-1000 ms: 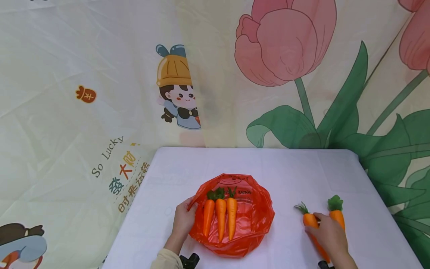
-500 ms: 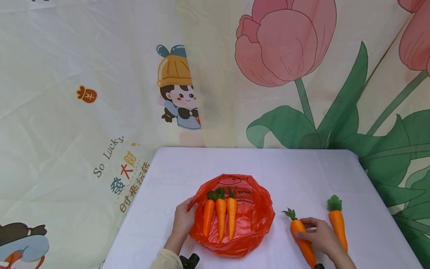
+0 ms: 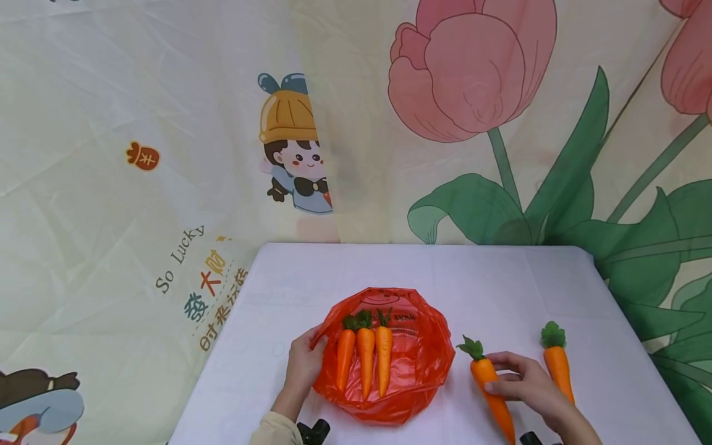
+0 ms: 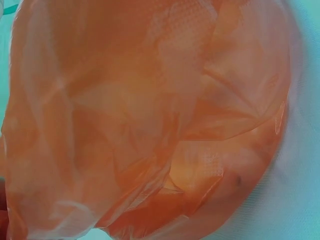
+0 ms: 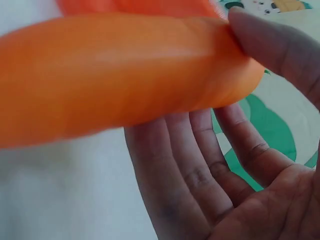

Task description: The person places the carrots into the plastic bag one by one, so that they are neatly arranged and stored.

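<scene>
A red plastic bag [image 3: 414, 364] lies spread open at the middle of the table, with three orange carrots [image 3: 365, 361] side by side in it. My left hand [image 3: 304, 361] pinches the bag's left rim between thumb and fingers. In the left wrist view the bag's thin film [image 4: 125, 100] fills most of the picture and covers nearly all of that hand. To the right of the bag, my right hand [image 3: 523, 383] grips another carrot [image 3: 492, 395] with a green top. The right wrist view shows this carrot [image 5: 125, 75] between thumb and fingers.
One more carrot [image 3: 559, 371] lies on the white table [image 3: 311, 272] beyond the right hand, partly behind the wrist. A printed cloth [image 3: 361, 123] with flowers and cartoon figures hangs behind the table.
My right hand has brought its carrot leftward, away from the other loose carrot and closer to the bag. The left hand and the bag stay where they were.
</scene>
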A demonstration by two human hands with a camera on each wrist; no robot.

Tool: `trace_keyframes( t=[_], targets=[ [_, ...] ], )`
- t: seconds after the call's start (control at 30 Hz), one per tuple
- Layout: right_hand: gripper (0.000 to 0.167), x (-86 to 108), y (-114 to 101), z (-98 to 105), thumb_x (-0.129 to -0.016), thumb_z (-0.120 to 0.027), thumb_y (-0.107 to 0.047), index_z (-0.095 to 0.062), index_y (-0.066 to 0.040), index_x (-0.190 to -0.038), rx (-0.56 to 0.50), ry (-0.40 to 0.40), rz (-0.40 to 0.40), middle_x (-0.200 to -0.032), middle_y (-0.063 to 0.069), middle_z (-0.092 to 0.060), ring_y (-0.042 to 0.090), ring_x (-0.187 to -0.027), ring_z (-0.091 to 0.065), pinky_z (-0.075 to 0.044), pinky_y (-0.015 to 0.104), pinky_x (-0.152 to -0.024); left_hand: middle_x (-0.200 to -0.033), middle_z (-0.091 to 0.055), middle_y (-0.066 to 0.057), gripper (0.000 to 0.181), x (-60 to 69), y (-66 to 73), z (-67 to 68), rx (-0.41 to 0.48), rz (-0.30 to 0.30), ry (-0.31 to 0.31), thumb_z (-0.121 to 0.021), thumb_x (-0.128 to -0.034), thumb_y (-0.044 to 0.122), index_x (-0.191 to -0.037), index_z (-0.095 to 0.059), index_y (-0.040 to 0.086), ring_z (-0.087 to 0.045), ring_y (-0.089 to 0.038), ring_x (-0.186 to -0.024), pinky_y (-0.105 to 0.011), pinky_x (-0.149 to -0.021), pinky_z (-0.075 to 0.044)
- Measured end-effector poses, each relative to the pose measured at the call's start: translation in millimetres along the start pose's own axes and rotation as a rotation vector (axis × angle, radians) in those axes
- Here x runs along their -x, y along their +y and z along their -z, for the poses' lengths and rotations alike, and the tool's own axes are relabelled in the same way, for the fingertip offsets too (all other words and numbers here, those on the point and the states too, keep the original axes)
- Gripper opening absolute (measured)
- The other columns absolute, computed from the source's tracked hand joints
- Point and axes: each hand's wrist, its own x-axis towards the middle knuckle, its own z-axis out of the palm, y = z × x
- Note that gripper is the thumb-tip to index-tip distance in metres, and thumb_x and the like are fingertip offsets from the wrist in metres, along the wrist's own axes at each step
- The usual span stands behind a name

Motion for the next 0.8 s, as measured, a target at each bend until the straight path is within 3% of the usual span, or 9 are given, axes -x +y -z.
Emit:
trace_keyframes(
  t=[0.37, 0.57, 0.8],
  targets=[
    [0.068, 13.8, -24, -8, -0.085, -0.084, -0.021, -0.051, 0.006, -0.137, -0.096, -0.225, 0.149, -0.128, 0.018, -0.06, 0.03, -0.101, -0.067, -0.059, 0.046, -0.087, -0.134, -0.062, -0.019, 0.037, 1.1, -2.0, 1.6, 0.004, 0.021, -0.003, -0.053, -0.1052, 0.011, -0.14, -0.058, -0.001, -0.061, -0.035, -0.118, -0.052, -0.102, -0.049],
    [0.062, 12.0, -36, -19, -0.09, -0.079, -0.018, -0.048, 0.007, -0.138, -0.163, -0.281, 0.2, -0.128, 0.018, -0.059, 0.03, -0.105, -0.066, -0.059, 0.045, -0.089, -0.133, -0.063, -0.019, 0.036, 0.1, -4.4, 1.8, 0.004, 0.02, 0.004, -0.054, -0.1048, 0.01, -0.139, -0.059, 0.0, -0.062, -0.034, -0.117, -0.051, -0.102, -0.049],
    [0.065, 10.2, -51, -40, -0.089, -0.08, -0.022, -0.048, 0.006, -0.138, -0.226, -0.282, 0.24, -0.125, 0.017, -0.062, 0.029, -0.105, -0.066, -0.059, 0.041, -0.088, -0.134, -0.063, -0.019, 0.036, -0.7, -3.6, 1.8, 0.007, 0.028, 0.007, -0.053, -0.1047, 0.009, -0.139, -0.059, 0.0, -0.061, -0.035, -0.118, -0.051, -0.102, -0.048]
  ],
)
